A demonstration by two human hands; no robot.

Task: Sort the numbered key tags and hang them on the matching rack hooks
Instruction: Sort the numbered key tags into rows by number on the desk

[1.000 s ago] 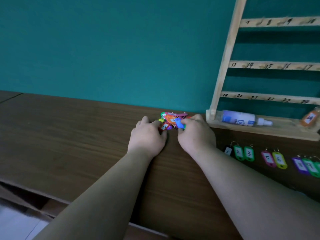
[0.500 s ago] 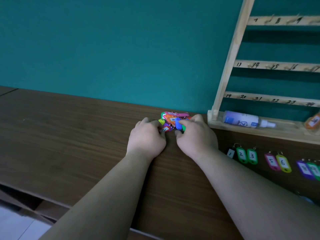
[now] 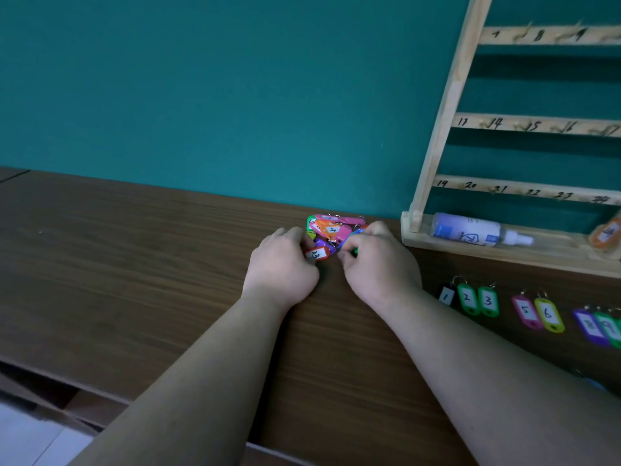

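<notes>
On the brown surface [image 3: 134,264], the left hand [image 3: 280,264] has its grip curled, pinching a red tag [image 3: 317,253] marked 23 at the near edge of the pile of key tags [image 3: 331,230] by the wall. The right hand [image 3: 379,260] curls its grip on a blue tag [image 3: 343,244] at the pile's right side. Further right, a row of tags [image 3: 487,301] reading 1, 2, 3, 5, 6 lies before the wooden rack [image 3: 450,105], whose base holds a spray bottle [image 3: 470,229].

Bare left forearm [image 3: 201,364], bare right forearm [image 3: 487,358], both broad and smooth, left grip [image 3: 280,264], right grip [image 3: 379,264], rounded knuckles
</notes>
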